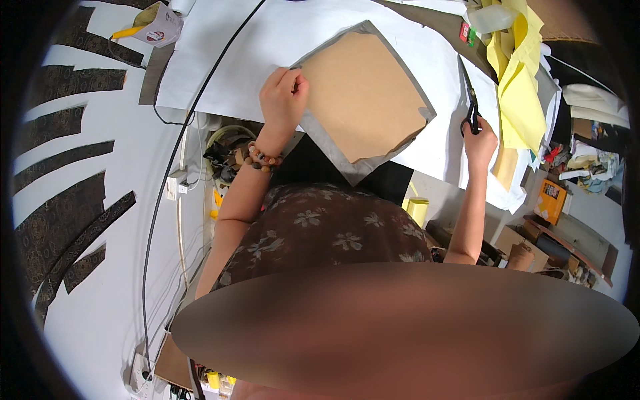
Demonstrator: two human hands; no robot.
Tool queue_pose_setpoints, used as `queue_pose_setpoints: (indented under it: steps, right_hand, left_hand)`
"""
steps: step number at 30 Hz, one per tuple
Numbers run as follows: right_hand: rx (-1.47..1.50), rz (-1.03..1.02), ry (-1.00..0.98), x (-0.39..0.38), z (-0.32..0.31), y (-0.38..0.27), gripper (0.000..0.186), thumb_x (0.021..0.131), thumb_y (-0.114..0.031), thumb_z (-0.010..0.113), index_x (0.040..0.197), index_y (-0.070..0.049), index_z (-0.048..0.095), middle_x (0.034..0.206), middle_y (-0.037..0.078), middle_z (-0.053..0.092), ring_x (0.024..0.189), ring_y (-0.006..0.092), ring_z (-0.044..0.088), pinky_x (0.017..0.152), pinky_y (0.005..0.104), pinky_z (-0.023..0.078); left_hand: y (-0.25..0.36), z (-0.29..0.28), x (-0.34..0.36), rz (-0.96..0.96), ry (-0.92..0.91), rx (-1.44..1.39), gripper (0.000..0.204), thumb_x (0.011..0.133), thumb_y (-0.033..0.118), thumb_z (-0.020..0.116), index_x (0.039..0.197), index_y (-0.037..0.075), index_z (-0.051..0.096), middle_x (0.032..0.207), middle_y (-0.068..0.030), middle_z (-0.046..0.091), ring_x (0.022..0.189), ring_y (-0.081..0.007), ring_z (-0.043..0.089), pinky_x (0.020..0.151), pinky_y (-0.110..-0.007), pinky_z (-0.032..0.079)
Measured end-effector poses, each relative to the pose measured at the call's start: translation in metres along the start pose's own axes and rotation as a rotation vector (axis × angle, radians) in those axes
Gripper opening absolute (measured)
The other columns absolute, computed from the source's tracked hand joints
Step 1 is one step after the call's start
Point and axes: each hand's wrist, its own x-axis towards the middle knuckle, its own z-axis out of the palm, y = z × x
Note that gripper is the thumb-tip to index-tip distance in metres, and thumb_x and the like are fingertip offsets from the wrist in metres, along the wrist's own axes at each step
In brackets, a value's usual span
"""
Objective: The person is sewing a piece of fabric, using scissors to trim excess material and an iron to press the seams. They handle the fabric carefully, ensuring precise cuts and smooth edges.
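A tan board [363,93] with a grey fabric border [411,70] lies turned cornerwise on the white-covered table, one corner overhanging the near edge. At its left corner is my left hand [283,100], fingers curled closed against the border. A small dark bit shows between those fingers, too small to name. My right hand [481,140] grips the handles of black scissors [472,100] on the table to the right of the board. Their blades point away from me. Along the board's lower right side the grey border looks uneven and folded.
Yellow sheets [517,87] hang at the table's right edge, near a translucent bottle [492,20]. A white tub [157,27] stands at the far left. A black cable [193,110] runs down the left side. Dark patterned strips [60,133] hang on the white wall.
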Motion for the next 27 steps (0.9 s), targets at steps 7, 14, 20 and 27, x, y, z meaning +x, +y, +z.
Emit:
queue_pose_setpoints:
  steps: [7,14,20,27]
  right_hand:
    - [0.568,-0.216,-0.197,-0.003,0.006,-0.171,0.020,0.087,-0.015,0.073,0.104,-0.004,0.075,0.098,0.014,0.074,0.076,0.0250,0.072,0.069,0.0373,0.056]
    - [1.033,-0.019,-0.942,0.014,0.097,-0.300,0.034,0.093,-0.032,0.077,0.084,0.001,0.072,0.067,0.003,0.067,0.052,0.0082,0.058,0.049,0.0233,0.047]
    - [1.015,0.071,-0.978,0.017,0.110,-0.306,0.025,0.091,-0.021,0.080,0.085,0.001,0.069,0.067,0.003,0.066,0.053,0.0078,0.056,0.048,0.0224,0.044]
    - [1.014,0.050,-0.920,0.014,0.113,-0.303,0.021,0.090,-0.015,0.078,0.083,0.002,0.068,0.069,0.006,0.069,0.055,0.0098,0.061,0.050,0.0240,0.049]
  left_hand:
    - [-0.001,-0.006,0.001,0.006,-0.021,0.020,0.014,0.078,-0.003,0.074,0.089,0.004,0.073,0.073,-0.0056,0.063,0.056,-0.0186,0.057,0.053,-0.029,0.047]
    - [0.002,-0.007,0.001,-0.035,-0.029,-0.016,0.011,0.078,-0.001,0.073,0.088,0.004,0.073,0.073,-0.0052,0.063,0.058,-0.0186,0.058,0.055,-0.030,0.048]
    - [0.007,-0.019,0.001,-0.119,-0.069,-0.059,0.014,0.081,0.000,0.073,0.094,0.003,0.070,0.081,-0.0058,0.063,0.064,-0.0191,0.060,0.059,-0.031,0.050]
    - [0.002,-0.032,-0.002,-0.116,-0.151,0.001,0.027,0.088,0.003,0.071,0.115,0.001,0.065,0.108,-0.0130,0.062,0.089,-0.0265,0.060,0.073,-0.035,0.052]
